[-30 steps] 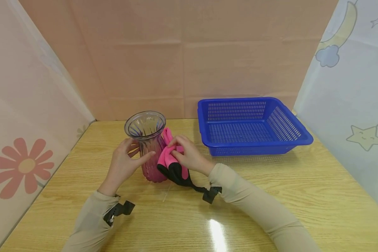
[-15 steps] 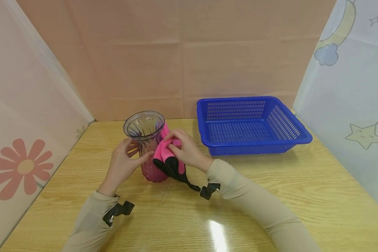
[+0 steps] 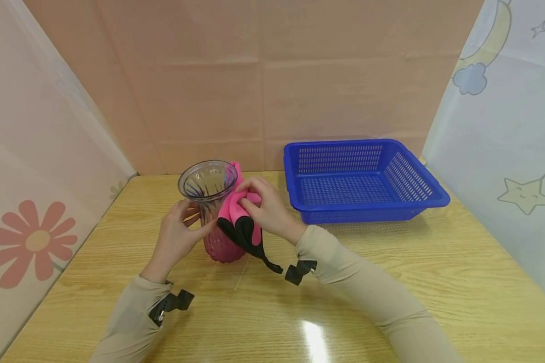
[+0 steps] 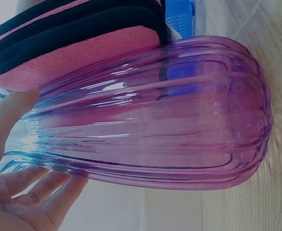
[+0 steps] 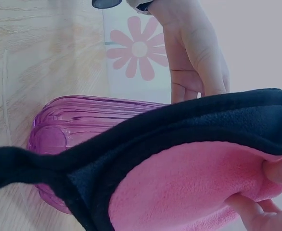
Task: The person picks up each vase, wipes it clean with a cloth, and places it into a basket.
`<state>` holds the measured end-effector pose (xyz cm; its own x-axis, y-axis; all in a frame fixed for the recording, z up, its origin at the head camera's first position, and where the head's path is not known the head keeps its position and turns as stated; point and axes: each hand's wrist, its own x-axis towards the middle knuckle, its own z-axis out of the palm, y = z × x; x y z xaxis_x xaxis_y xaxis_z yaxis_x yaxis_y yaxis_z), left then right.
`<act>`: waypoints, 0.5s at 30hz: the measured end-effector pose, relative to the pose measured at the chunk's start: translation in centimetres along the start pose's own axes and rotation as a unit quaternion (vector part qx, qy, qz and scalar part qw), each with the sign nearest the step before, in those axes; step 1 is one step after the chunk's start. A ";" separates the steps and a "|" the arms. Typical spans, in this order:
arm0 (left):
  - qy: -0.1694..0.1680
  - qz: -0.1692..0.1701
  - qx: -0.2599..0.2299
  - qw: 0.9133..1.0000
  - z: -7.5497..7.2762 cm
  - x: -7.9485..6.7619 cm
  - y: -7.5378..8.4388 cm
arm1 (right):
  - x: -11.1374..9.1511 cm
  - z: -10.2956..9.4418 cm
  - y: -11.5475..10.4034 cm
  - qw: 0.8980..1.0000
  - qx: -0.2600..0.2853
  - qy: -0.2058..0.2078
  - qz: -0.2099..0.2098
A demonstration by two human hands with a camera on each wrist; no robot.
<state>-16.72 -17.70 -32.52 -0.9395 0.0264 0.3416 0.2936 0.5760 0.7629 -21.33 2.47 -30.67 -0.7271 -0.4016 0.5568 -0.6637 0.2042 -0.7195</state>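
A ribbed glass vase (image 3: 215, 244), purple-pink below and bluish at its flared rim, stands upright on the wooden table. My left hand (image 3: 174, 234) holds it below the rim, thumb in front and fingers on the far left side, as the left wrist view also shows around the vase (image 4: 179, 125). In my right hand (image 3: 269, 207) is a pink cloth with black edging and a black hanging loop (image 3: 233, 209), pinched between thumb and fingers. The folded cloth (image 5: 179, 178) lies along the vase's right side; whether it touches all along is hidden.
A blue perforated plastic basket (image 3: 368, 207) stands at the back right of the table (image 3: 236, 322). Close to the vase's base, a thin pale strip (image 3: 241, 276) lies on the wood. Printed sheets hang behind and at both sides.
My right hand has moved up and slightly left with the cloth, whose top now reaches the vase's rim. My left hand and the vase stay almost still.
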 end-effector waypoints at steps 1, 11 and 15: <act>0.000 0.000 -0.001 1.000 0.0 0.0 0.0 | 0.0 0.0 -0.1 1.000 0.006 0.001 0.001; 0.007 0.018 0.008 1.000 0.1 -0.1 0.0 | 0.2 -0.8 -0.6 0.997 0.077 0.013 0.026; 0.011 0.028 0.011 0.999 0.1 -0.1 -0.1 | 0.4 -1.1 -0.8 0.994 0.108 0.024 0.026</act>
<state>-16.66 -17.69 -32.66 -0.9170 0.0410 0.3968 0.3424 0.5911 0.7303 -21.32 3.16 -29.41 -0.7701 -0.3518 0.5321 -0.5762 0.0256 -0.8169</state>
